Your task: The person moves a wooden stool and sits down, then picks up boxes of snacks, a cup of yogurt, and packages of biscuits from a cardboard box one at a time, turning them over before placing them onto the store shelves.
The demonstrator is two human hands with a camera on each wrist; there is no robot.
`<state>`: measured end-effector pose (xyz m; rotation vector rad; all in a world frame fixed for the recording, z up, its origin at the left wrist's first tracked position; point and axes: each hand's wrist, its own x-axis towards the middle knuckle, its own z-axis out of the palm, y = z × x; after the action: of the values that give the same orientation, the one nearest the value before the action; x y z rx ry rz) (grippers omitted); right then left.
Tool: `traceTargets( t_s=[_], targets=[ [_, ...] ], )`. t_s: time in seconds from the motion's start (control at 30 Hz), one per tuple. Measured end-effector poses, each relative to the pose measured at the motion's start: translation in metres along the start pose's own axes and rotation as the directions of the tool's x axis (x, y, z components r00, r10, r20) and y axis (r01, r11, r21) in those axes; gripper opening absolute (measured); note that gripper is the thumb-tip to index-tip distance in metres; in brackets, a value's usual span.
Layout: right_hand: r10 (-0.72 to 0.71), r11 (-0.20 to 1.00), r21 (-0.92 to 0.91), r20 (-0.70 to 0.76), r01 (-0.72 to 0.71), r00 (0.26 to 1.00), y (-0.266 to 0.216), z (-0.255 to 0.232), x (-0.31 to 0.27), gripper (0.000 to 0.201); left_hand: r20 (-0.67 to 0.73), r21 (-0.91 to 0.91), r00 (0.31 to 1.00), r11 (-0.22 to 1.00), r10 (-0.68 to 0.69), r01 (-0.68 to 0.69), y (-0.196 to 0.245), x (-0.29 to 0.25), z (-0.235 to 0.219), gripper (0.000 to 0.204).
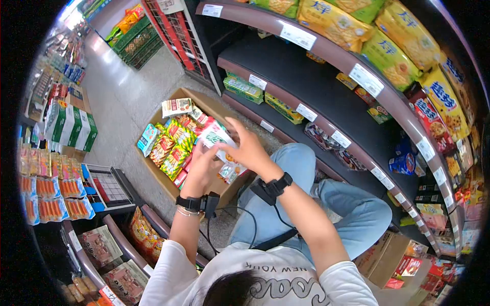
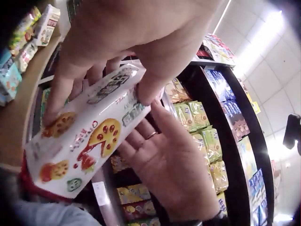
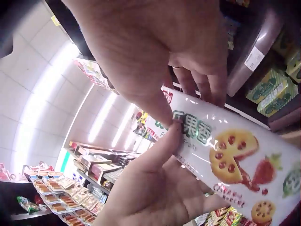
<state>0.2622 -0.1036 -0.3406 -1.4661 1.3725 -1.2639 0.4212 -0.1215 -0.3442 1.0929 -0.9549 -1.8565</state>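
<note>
Both hands hold one long white plastic biscuit packet printed with red fruit tarts above the open brown cardboard carton of mixed snack packs, which sits on the grey shop floor at about 10 o'clock from the person's blue-jeaned knees.

Left hand: in the left wrist view the fingers are curled over the packet's top face, thumb pressed on the upper edge near the packet's middle, the remaining fingertips lying down the far long side. The grip is closed round the packet, not flat.

Right hand: in the right wrist view the thumb pinches the packet's printed face against the left thumb, and the other fingers are bent over the upper edge at 2 o'clock. In the left wrist view the right palm lies open-faced beneath the packet, fingers moderately spread; a ring shows on one finger.

The packet is tilted, its far end towards the carton.

Surroundings: curved dark shelving with brown edging at 1 o'clock carries yellow and green cracker bags; white price labels line the shelf edges. A black wrist strap sits on each forearm.
</note>
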Motion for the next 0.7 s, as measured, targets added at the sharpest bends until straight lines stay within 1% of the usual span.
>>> traceTargets(
  t_s=[0.07,0.1,0.2,0.23,0.27,0.3,0.33,0.37,0.47,0.5,0.6,0.63,0.7],
  targets=[
    [0.134,0.983,-0.127,0.025,-0.130,0.991,-0.004,-0.020,-0.017,0.056,-0.007,-0.217,1.000,0.976,0.004,-0.005,0.003,-0.003,0.012,0.043],
    [0.152,0.980,-0.132,0.009,-0.149,0.988,0.001,-0.030,-0.025,0.059,0.070,-0.315,0.997,0.949,0.015,0.007,-0.002,0.002,0.007,0.046],
    [0.076,0.973,-0.201,-0.190,-0.114,0.979,0.011,-0.059,-0.048,0.056,0.143,-0.458,0.988,0.889,0.057,0.015,-0.002,-0.004,0.028,0.044],
    [0.042,0.981,-0.175,-0.257,-0.089,0.966,0.017,-0.068,-0.053,0.051,0.141,-0.470,0.989,0.882,0.044,0.028,-0.002,-0.006,0.037,0.044],
    [0.135,0.991,0.012,-0.226,-0.136,0.965,0.023,-0.079,-0.059,0.048,0.167,-0.469,0.985,0.882,0.036,0.047,-0.002,-0.007,0.046,0.044],
    [0.217,0.963,0.198,-0.180,-0.181,0.959,0.022,-0.090,-0.064,0.045,0.194,-0.468,0.981,0.881,0.027,0.068,-0.003,-0.008,0.055,0.043],
    [0.286,0.900,0.376,-0.124,-0.222,0.950,0.021,-0.100,-0.070,0.043,0.223,-0.464,0.975,0.881,0.016,0.091,-0.005,-0.009,0.063,0.042],
    [0.291,0.899,0.383,-0.152,-0.215,0.945,0.023,-0.109,-0.076,0.035,0.267,-0.451,0.963,0.886,0.023,0.104,-0.009,-0.010,0.073,0.040],
    [0.358,0.843,0.507,-0.280,-0.180,0.891,0.013,-0.142,-0.102,0.034,0.287,-0.268,0.957,0.955,-0.047,0.127,-0.020,-0.011,0.099,0.037],
    [0.355,0.850,0.505,-0.337,-0.150,0.872,0.015,-0.152,-0.112,0.028,0.293,-0.235,0.955,0.966,-0.036,0.109,-0.024,-0.011,0.107,0.037],
    [0.371,0.826,0.556,-0.408,-0.095,0.834,0.018,-0.180,-0.142,0.020,0.296,-0.208,0.950,0.964,-0.101,0.168,-0.028,-0.013,0.134,0.041],
    [0.358,0.830,0.555,-0.452,-0.057,0.817,0.014,-0.184,-0.149,0.015,0.334,-0.170,0.935,0.969,-0.116,0.180,-0.031,-0.012,0.141,0.042],
    [0.328,0.861,0.508,-0.554,-0.002,0.765,0.018,-0.192,-0.164,0.014,0.361,-0.115,0.919,0.971,-0.157,0.211,-0.046,-0.007,0.151,0.041]
  ],
)
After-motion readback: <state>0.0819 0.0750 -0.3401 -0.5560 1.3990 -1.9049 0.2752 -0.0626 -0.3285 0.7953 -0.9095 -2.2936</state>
